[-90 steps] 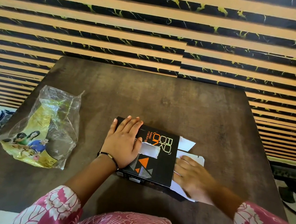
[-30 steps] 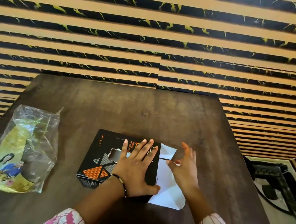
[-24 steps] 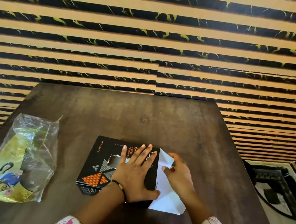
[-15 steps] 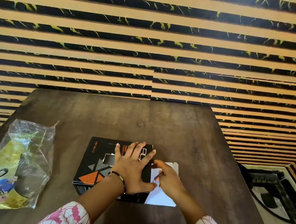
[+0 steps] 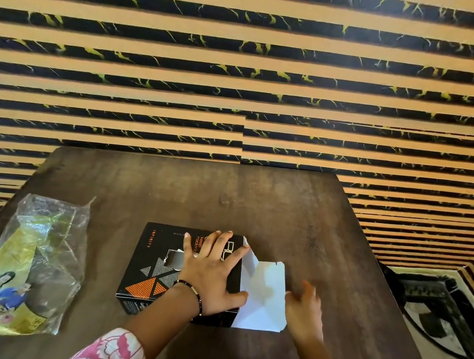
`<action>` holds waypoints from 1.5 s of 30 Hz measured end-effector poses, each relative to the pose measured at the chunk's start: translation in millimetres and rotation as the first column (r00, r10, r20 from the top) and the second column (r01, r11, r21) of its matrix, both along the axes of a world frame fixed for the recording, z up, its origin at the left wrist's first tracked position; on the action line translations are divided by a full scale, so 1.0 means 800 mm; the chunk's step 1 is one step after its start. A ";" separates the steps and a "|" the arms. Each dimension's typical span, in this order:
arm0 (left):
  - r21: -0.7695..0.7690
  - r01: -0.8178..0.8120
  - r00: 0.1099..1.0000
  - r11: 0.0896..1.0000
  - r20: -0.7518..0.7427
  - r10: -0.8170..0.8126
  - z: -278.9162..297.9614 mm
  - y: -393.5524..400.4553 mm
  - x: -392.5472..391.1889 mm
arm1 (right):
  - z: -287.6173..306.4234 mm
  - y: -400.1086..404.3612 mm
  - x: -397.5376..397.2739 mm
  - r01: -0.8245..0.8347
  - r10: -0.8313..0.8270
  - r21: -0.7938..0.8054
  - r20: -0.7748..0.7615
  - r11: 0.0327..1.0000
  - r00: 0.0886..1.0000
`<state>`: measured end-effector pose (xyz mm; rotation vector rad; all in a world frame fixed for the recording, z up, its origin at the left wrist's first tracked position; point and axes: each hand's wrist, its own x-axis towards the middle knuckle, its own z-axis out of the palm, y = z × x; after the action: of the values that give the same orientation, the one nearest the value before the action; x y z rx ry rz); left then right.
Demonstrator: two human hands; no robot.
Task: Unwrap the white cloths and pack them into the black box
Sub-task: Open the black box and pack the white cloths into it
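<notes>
Black box (image 5: 153, 265) lies flat on the dark wood worktop (image 5: 285, 218), near the front edge & roughly centred. Top face shows orange + grey triangles, "INFINITY" down the left side, and a small cut-out window w/ something pale grey behind it.

Left hand (image 5: 211, 277) lies flat on the box's right half, palm down, fingers straight & spread, thumb reaching to the box's right edge. Black bead bracelet (image 5: 195, 295) on that wrist.

The box's right end is open: white flap (image 5: 265, 295) folded out flat on the worktop, w/ a smaller white side flap (image 5: 249, 262) standing up at the far corner.

Right hand (image 5: 303, 311) sits at the big flap's right edge, motion-blurred; fingers look loosely spread & holding nothing, probably just touching the flap edge, but can't say for sure. No white cloths to be seen outside the box; the inside is hidden.

Crumpled clear plastic wrapper (image 5: 26, 267) w/ yellow-green print & cartoon figures lies well to the left, near the worktop's left edge. Pink/white floral sleeves (image 5: 114, 355) at the bottom. Striped tan & black wall panel (image 5: 246, 72) behind the worktop.
</notes>
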<state>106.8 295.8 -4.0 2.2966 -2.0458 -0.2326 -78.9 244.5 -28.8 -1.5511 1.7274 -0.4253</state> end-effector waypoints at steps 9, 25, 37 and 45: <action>0.018 -0.020 1.000 1.000 0.008 0.020 0.001 0.003 -0.002 | 0.005 0.012 0.028 -0.038 0.048 -0.099 0.106 0.994 0.993; -0.043 -0.028 0.998 0.999 -0.050 0.026 0.003 -0.005 -0.005 | 0.014 0.020 0.045 -0.124 0.111 0.027 0.293 0.992 0.950; -0.179 -0.151 0.973 0.972 -0.203 0.114 -0.004 -0.004 0.001 | 0.007 0.035 0.081 -0.212 0.055 0.130 0.720 0.969 0.692; -0.176 -0.157 0.970 0.972 -0.214 0.118 -0.003 -0.005 0.001 | 0.003 0.049 0.090 -0.257 0.040 0.191 0.726 0.947 0.687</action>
<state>107.7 292.2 -6.7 2.1873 -1.7231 -0.2393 -7.1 283.4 -26.0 -1.0868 0.9787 -0.5788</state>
